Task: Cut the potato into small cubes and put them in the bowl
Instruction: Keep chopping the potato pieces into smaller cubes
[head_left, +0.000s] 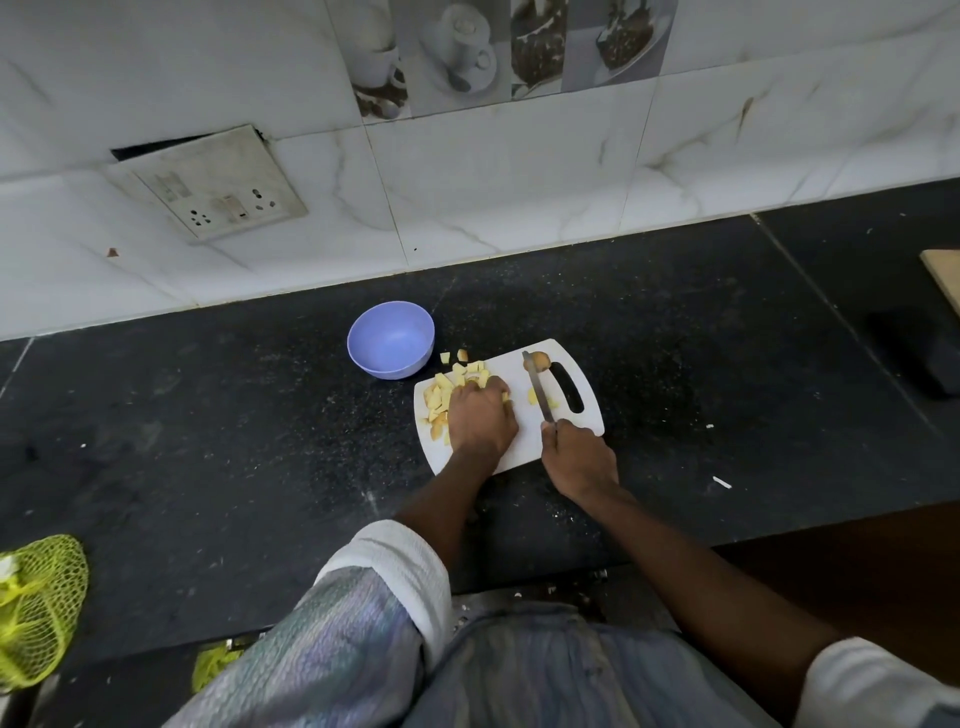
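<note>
A white cutting board (524, 441) lies on the black counter. Several yellow potato cubes (441, 392) are piled on its left part, and my left hand (480, 415) rests over them with fingers curled around some pieces. My right hand (579, 460) grips the handle of a knife (537, 389), whose blade points away across the board. A small unpeeled potato end (540, 359) sits by the blade tip, and a few cubes (543, 399) lie beside the blade. The purple bowl (390, 347) stands empty just left of the board's far corner.
The tiled wall with a socket plate (213, 189) rises behind the counter. A yellow-green mesh bag (36, 608) hangs at the near left edge. A wooden board corner (943, 280) and a dark object (930, 358) sit at the far right.
</note>
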